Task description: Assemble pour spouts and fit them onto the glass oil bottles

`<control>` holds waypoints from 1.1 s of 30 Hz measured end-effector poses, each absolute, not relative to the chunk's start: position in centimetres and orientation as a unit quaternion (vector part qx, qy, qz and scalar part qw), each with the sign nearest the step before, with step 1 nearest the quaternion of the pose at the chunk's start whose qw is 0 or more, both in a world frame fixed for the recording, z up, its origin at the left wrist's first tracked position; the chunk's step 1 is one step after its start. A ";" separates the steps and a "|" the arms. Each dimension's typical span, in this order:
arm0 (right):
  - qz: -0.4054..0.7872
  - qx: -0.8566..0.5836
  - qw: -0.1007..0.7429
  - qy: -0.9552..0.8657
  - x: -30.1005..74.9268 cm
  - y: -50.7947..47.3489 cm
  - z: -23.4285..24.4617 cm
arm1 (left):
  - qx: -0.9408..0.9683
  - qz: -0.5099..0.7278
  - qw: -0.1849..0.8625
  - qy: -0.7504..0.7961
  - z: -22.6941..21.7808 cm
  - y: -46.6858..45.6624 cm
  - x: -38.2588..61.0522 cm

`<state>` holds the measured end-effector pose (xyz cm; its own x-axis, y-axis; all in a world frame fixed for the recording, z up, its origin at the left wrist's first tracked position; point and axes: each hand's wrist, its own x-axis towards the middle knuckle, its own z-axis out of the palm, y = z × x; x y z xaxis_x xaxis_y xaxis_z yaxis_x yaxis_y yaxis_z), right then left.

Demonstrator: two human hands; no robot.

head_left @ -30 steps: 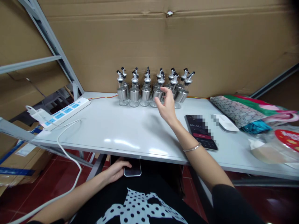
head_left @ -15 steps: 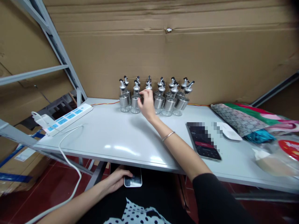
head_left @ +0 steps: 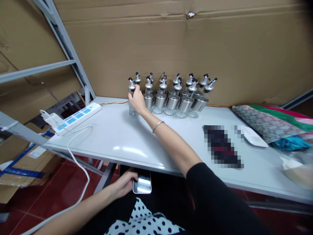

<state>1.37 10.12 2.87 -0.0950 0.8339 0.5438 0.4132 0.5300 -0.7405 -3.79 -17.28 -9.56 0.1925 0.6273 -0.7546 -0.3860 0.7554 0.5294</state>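
- Glass and steel bottles [head_left: 173, 103] stand upright in two rows on the pale desk [head_left: 110, 130], near the cardboard [head_left: 146, 45] behind.
- One front bottle [head_left: 132, 111] at the left end of its row is the one that matters: the right hand [head_left: 133, 93] is right at it, coming over from the right side, with the forearm slanting across the desk.
- Its long axis runs straight up, so the fingers meet it from the side, below the silver spout [head_left: 131, 86].
- Fingers curled and narrow, apparently touching — but the hand covers the bottle's middle, and whether the grip is closed I cannot tell.
- Next bottle [head_left: 148, 100] to the right stands just beside the hand; contact there is unclear.
- The left hand [head_left: 126, 183] is well apart, low before the desk's near edge, gripping a phone [head_left: 142, 185] — so the right is plainly the nearer one.
- Well left of the bottles lies a white power strip [head_left: 79, 118].
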 end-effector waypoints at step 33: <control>0.390 -0.243 0.564 -0.686 14.1 -3.2 2.8 | 0.205 0.343 0.750 0.527 -10.7 -17.5 -3.6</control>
<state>14.08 -3.20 2.82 -0.2452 0.7736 0.5843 -0.1061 0.5777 -0.8093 -3.59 -17.51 -10.69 0.2090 0.7313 -0.6493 -0.2988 0.6800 0.6696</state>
